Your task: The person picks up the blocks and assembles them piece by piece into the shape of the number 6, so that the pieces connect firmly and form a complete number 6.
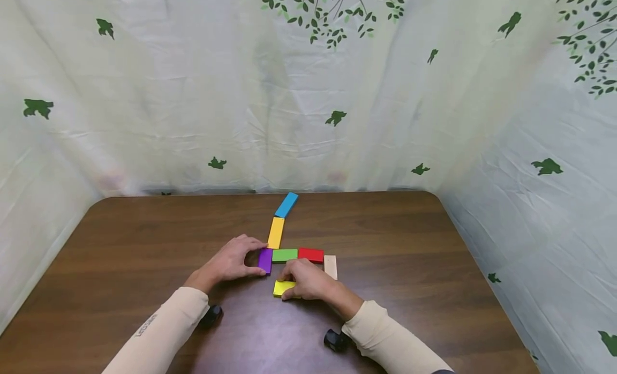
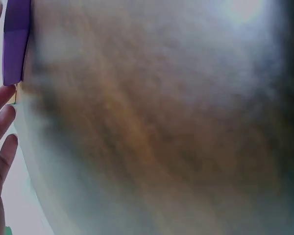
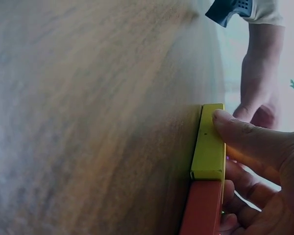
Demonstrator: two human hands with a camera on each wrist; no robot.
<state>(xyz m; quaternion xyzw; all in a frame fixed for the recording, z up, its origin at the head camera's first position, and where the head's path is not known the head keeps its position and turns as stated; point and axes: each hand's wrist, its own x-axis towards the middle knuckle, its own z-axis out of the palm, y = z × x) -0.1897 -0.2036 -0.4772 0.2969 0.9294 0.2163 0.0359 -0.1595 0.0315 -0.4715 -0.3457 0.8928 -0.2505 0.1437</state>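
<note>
The right hand [image 1: 308, 280] pinches the yellow block [image 1: 282, 289], butted against an orange-red block [image 3: 201, 208] on the table [image 1: 385, 229] (aligning, apparently); the left hand [image 1: 231, 260] clasps the purple block [image 1: 265, 261] endwise; gentle release seems due next.

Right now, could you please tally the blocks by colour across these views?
Blue block: 1
Golden-yellow block: 1
Purple block: 1
Green block: 1
Red block: 1
Pale wooden block: 1
Bright-yellow block: 1
Orange-red block, right wrist view only: 1
Total: 8
</note>
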